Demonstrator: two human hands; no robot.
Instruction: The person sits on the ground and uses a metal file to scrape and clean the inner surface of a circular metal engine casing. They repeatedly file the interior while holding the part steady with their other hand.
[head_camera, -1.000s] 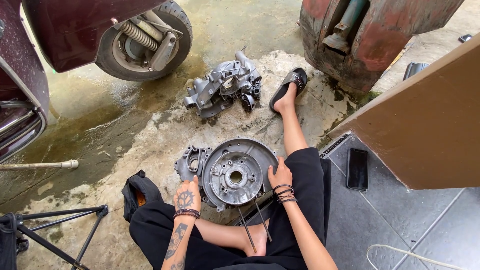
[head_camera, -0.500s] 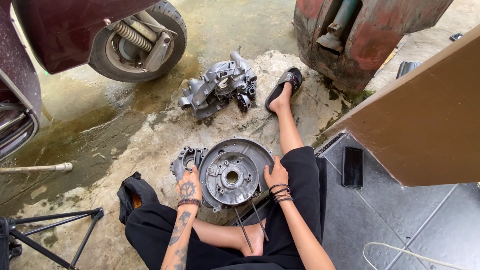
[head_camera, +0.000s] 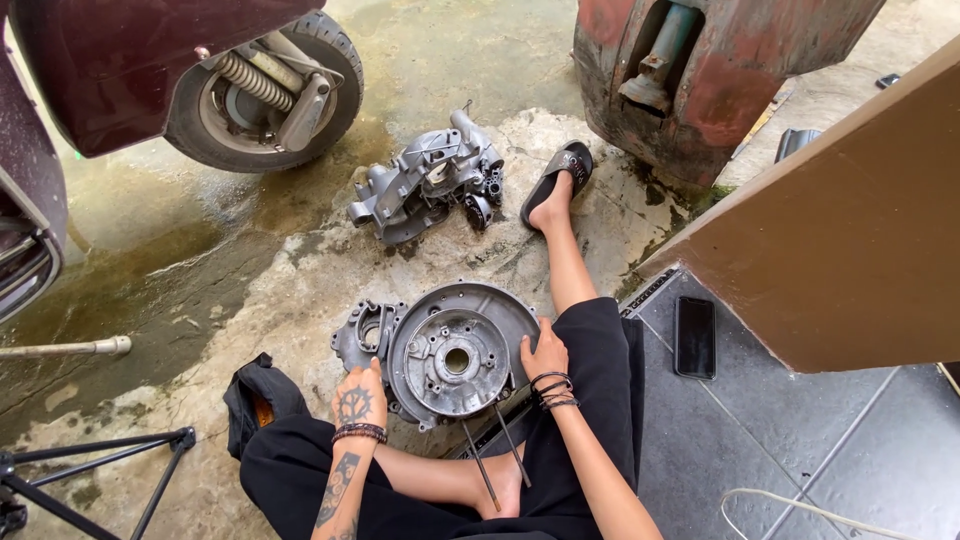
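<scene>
The person sits on the wet concrete floor (head_camera: 200, 300) with a round grey engine crankcase half (head_camera: 455, 352) lying flat between the two hands. The left hand (head_camera: 360, 398) rests on the casing's lower left edge, fingers curled over the rim and gripping it; the finned lug of the casing sits just beyond those fingertips. The right hand (head_camera: 545, 352) presses against the casing's right edge, fingers bent around the rim, thumb toward the centre bore. The bore lies between the two sets of fingers, nearer the right ones. Two thin metal rods (head_camera: 497, 455) stick out from under the casing, below and between the hands, running toward the bare foot (head_camera: 500, 485) tucked under the person.

Well beyond the fingertips, a second engine casing (head_camera: 425, 180) lies on the floor, with small loose parts just beside it. To the right of that, past the right fingers, the person's outstretched foot wears a black sandal (head_camera: 560, 178). A scooter's rear wheel (head_camera: 265, 95) with its coil spring stands farther off past the left fingers. A black bag (head_camera: 262, 400) sits just left of the left hand. A dark phone (head_camera: 695, 335) lies on the tiled step (head_camera: 760, 440), right of the right hand.
</scene>
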